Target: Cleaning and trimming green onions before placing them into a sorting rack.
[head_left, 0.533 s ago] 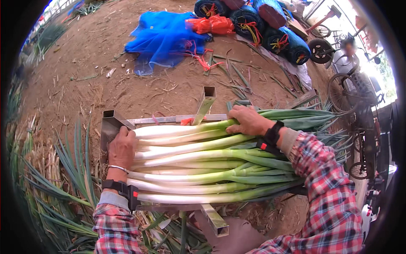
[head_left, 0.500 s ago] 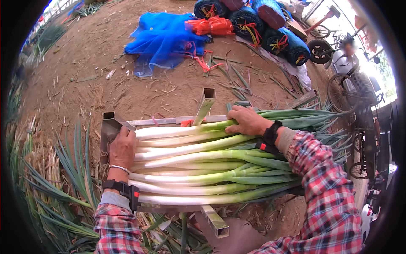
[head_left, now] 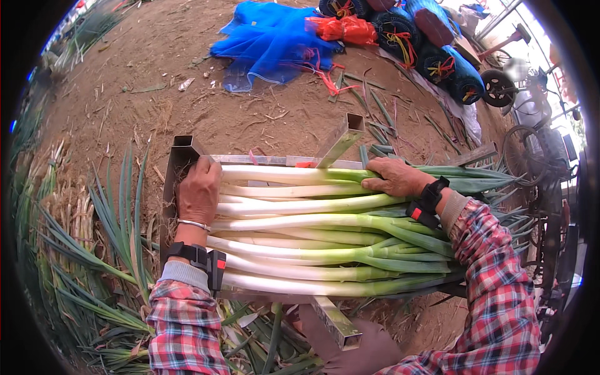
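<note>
Large green onions (head_left: 294, 224) lie side by side across a metal frame (head_left: 262, 160), white root ends to the left and green leaves to the right. At the far left, my left hand (head_left: 199, 195) is closed on the root end of the farthest green onion (head_left: 281, 174), beside the frame's upright end plate (head_left: 181, 150); its fingertips are partly hidden. My right hand (head_left: 400, 177) curls over the same row where the stalk turns green, thumb and fingers gripping it. Leaves spread out beyond my right wrist.
Loose green onions (head_left: 115, 262) lie on the ground at left. Two square metal tubes (head_left: 340, 140) stick out of the frame, far and near. A blue mesh (head_left: 269, 47), a red bag (head_left: 344, 29) and blue net rolls (head_left: 397, 37) lie farther off, with bicycles (head_left: 525, 150) at right.
The whole view has shifted, so the frame and onions appear farther right and slightly higher. Both hands keep about the same places on the far onion.
</note>
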`<act>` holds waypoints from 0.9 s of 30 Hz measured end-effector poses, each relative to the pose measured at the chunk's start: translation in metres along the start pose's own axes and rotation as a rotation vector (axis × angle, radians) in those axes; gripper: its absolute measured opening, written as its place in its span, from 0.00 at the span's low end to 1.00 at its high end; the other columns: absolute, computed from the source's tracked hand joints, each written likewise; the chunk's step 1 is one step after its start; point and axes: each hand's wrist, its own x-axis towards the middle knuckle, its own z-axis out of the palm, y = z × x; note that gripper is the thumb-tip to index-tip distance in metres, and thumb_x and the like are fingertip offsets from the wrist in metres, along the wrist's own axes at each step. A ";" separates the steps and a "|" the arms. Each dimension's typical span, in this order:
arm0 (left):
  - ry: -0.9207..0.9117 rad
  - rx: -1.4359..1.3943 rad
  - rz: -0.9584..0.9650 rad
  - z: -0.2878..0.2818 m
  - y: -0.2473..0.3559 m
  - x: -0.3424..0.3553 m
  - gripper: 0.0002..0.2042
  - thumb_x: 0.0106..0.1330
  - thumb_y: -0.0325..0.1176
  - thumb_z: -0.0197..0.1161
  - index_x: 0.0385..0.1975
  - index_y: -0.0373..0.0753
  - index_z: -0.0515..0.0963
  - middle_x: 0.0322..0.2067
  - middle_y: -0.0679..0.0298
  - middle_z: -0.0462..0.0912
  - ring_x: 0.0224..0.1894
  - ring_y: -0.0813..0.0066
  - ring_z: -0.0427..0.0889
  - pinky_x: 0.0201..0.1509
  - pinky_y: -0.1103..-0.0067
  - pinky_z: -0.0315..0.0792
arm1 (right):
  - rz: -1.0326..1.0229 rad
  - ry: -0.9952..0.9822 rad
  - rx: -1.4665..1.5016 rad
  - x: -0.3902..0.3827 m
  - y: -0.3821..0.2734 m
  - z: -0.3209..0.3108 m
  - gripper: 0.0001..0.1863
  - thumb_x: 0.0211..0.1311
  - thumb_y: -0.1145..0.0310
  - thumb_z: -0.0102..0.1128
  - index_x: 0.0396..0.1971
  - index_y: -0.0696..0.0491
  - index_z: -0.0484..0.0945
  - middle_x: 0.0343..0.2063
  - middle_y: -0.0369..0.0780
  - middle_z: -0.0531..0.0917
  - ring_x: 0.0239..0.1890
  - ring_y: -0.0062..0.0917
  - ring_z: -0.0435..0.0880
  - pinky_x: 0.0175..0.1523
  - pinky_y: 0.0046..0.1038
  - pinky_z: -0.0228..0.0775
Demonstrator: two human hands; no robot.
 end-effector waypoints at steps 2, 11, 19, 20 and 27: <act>-0.004 0.007 -0.002 0.001 0.002 0.002 0.03 0.57 0.26 0.60 0.27 0.39 0.72 0.33 0.60 0.73 0.35 0.60 0.80 0.35 0.70 0.77 | -0.026 0.013 0.010 0.000 0.000 0.002 0.27 0.66 0.43 0.49 0.48 0.53 0.74 0.46 0.46 0.76 0.55 0.41 0.71 0.57 0.46 0.58; -0.138 -0.081 -0.148 -0.011 0.012 0.001 0.06 0.59 0.31 0.63 0.31 0.39 0.75 0.38 0.57 0.74 0.35 0.55 0.81 0.38 0.66 0.78 | 0.011 0.033 -0.007 -0.002 -0.004 0.006 0.29 0.65 0.41 0.49 0.54 0.50 0.74 0.47 0.47 0.74 0.56 0.41 0.70 0.60 0.46 0.57; -0.222 -0.228 0.323 -0.069 0.038 -0.011 0.12 0.52 0.36 0.70 0.35 0.45 0.78 0.34 0.64 0.77 0.37 0.67 0.79 0.37 0.74 0.75 | -0.033 -0.070 0.132 -0.013 -0.005 -0.012 0.41 0.56 0.33 0.54 0.62 0.47 0.68 0.53 0.47 0.74 0.62 0.40 0.66 0.65 0.45 0.49; -0.227 -0.121 0.304 -0.062 0.036 -0.012 0.09 0.54 0.35 0.68 0.33 0.45 0.77 0.32 0.65 0.76 0.36 0.68 0.79 0.35 0.74 0.75 | -0.036 -0.072 0.127 -0.014 -0.004 -0.013 0.43 0.54 0.34 0.58 0.64 0.48 0.65 0.54 0.46 0.74 0.61 0.41 0.65 0.66 0.44 0.48; -0.133 0.083 0.158 -0.024 0.030 -0.007 0.06 0.60 0.34 0.62 0.27 0.43 0.73 0.29 0.64 0.74 0.26 0.64 0.80 0.26 0.72 0.75 | -0.150 0.012 -0.061 -0.012 -0.020 -0.010 0.44 0.54 0.40 0.63 0.65 0.51 0.62 0.53 0.48 0.73 0.59 0.43 0.68 0.63 0.43 0.53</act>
